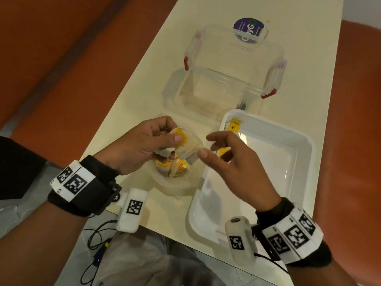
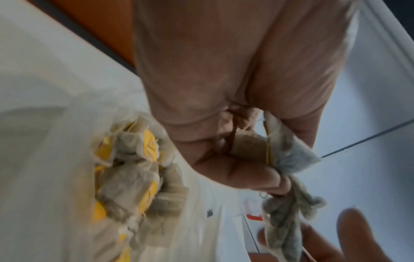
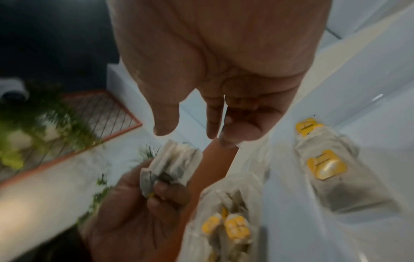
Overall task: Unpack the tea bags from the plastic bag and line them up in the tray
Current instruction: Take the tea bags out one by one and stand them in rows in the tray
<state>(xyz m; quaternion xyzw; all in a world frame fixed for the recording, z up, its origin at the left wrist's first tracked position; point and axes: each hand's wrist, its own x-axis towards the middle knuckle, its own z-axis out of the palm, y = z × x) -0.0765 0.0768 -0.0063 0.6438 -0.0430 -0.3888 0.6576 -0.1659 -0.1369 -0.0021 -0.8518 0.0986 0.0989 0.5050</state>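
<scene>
My left hand pinches a small bunch of tea bags with yellow tags, held just above the clear plastic bag on the table. More tea bags lie inside that bag. My right hand is open, thumb and fingers spread, right beside the held bunch. In the left wrist view the held tea bags hang from my curled fingers. The white tray sits to the right with two tea bags lying in its far-left corner. My right hand partly hides the nearer one.
A clear storage box stands behind the plastic bag, its lid with red clips leaning on it. The cream table is narrow, with orange seating on both sides. Cables hang below the near edge.
</scene>
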